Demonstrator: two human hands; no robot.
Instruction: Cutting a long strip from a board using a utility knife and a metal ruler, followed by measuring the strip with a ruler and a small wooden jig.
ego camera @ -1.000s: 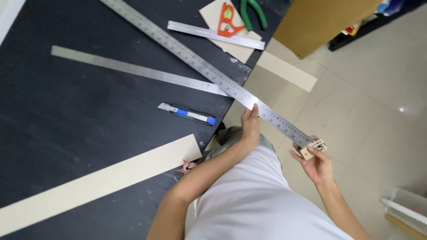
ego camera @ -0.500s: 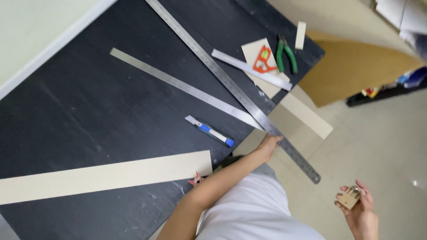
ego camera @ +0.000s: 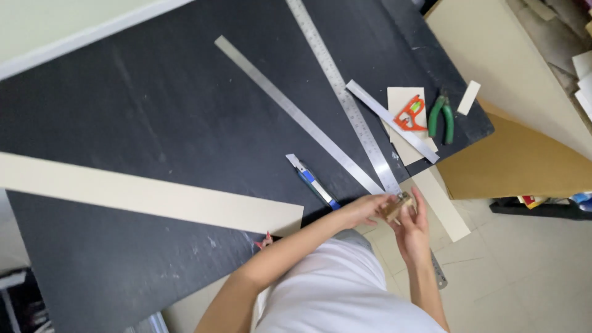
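Both your hands pinch one small wooden block, held just off the near edge of the black table. Right hand cups it from below, likely to steady it; left hand closes fingertips on its left side. Block sits over the long steel ruler overhanging that edge. Blue utility knife lies left of the block, untouched.

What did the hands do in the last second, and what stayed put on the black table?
The right hand, holding a small wooden block, swung back in from out over the floor to the table edge. The left hand left the long steel ruler and now touches the block too. The utility knife, cardboard strip and green pliers lie unchanged.
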